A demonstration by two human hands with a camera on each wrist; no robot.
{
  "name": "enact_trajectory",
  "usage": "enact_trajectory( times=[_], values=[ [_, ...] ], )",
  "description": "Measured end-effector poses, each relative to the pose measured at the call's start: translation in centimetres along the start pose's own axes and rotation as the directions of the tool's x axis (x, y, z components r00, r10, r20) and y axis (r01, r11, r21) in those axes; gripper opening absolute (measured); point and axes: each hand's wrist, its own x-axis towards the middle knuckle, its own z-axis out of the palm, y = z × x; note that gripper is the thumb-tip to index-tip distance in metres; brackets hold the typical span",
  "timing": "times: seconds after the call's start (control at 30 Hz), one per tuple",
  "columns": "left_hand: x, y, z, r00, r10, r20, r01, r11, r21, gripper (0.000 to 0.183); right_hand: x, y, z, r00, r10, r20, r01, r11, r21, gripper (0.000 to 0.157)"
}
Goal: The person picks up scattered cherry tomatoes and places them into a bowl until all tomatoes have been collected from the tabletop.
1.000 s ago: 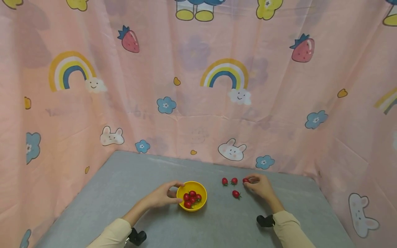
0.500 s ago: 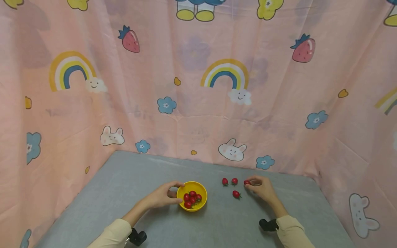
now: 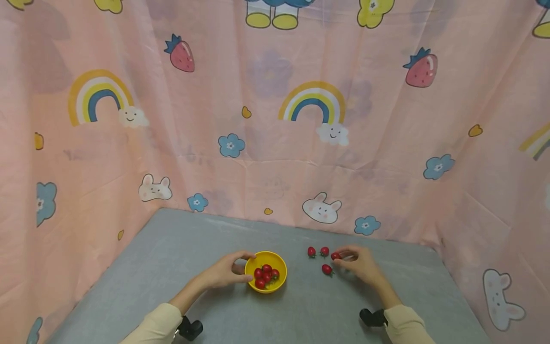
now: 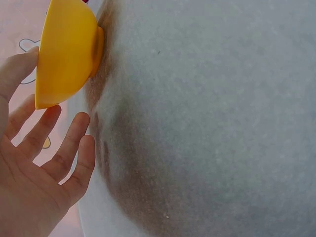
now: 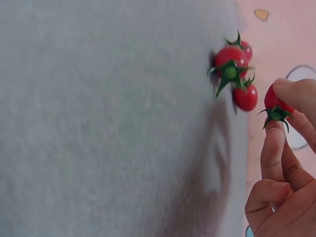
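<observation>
In the head view, my left hand (image 3: 223, 271) holds the yellow bowl (image 3: 283, 283) at its left side, thumb and forefinger on the rim. Several red cherry tomatoes (image 3: 267, 269) lie inside the bowl. The left wrist view shows the bowl's outer wall (image 4: 69, 54), with the other fingers spread beside it. My right hand (image 3: 362, 263) pinches a cherry tomato (image 5: 277, 102) with a green calyx between thumb and fingertips, raised off the table. Close to it lie 3 loose cherry tomatoes: one at left (image 3: 311, 252), one beside it (image 3: 324, 251) and one nearer (image 3: 327, 270).
A grey tabletop (image 3: 301, 315) lies under everything. Pink printed curtain (image 3: 240, 181) hangs behind the table and along both sides. Each wrist carries a black camera mount, such as the left mount (image 3: 190, 328) and the right mount (image 3: 372, 317).
My right hand, with the cherry tomato pinched in it, has shifted slightly left and nearer, towards the loose ones. The left hand and bowl stay in place.
</observation>
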Motion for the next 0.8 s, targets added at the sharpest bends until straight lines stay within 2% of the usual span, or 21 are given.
enact_trajectory(
  times=[0.17, 0.37, 0.8],
  values=[
    [0.0, 0.1, 0.0, 1.000, -0.003, 0.003, 0.003, 1.000, -0.010, 0.053, -0.2, -1.0, 0.4, 0.998, -0.035, 0.043, 0.034, 0.999, 0.019, 0.026],
    [0.0, 0.0, 0.0, 1.000, 0.000, 0.003, 0.000, 1.000, -0.012, 0.054, -0.1, -2.0, 1.2, 0.998, -0.048, 0.051, 0.048, 0.999, 0.000, 0.024],
    [-0.1, 0.0, 0.1, 1.000, 0.004, -0.007, -0.004, 1.000, -0.009, 0.054, 0.5, -4.6, 2.8, 0.990, -0.113, 0.090, 0.110, 0.993, 0.038, 0.023]
  ],
)
